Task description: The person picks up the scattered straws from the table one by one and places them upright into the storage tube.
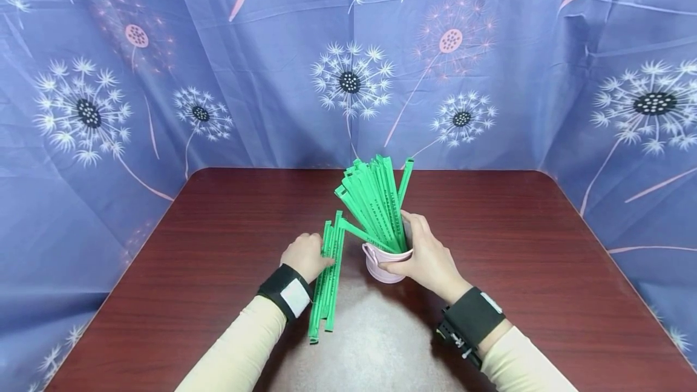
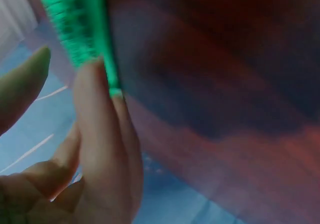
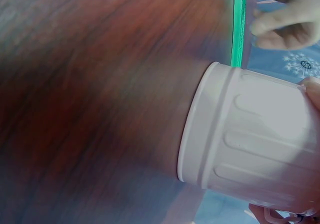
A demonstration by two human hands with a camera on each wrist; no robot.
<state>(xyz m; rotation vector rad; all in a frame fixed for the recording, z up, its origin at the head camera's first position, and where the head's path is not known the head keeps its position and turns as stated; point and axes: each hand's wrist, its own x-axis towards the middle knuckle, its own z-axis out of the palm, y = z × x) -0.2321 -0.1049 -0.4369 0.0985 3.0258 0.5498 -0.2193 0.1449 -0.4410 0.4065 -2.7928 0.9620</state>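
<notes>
A small pale pink pail (image 1: 385, 268) stands upright on the table, packed with long slim green stick packets (image 1: 376, 204) that carry dark print. My right hand (image 1: 427, 256) grips the pail near its rim, thumb in front and fingers round the far right side. In the right wrist view the ribbed pail wall (image 3: 265, 134) fills the right part. Several loose green stick packets (image 1: 328, 283) lie side by side left of the pail. Over them is my left hand (image 1: 306, 257); the left wrist view shows its fingertips at the packets (image 2: 82, 24) and its thumb apart from them.
The dark red-brown table (image 1: 229, 228) reaches back to a blue curtain (image 1: 272, 89) printed with dandelions, which also hangs on both sides. One packet in the pail leans out left, close to the loose packets' far ends. A wire handle hangs on the pail.
</notes>
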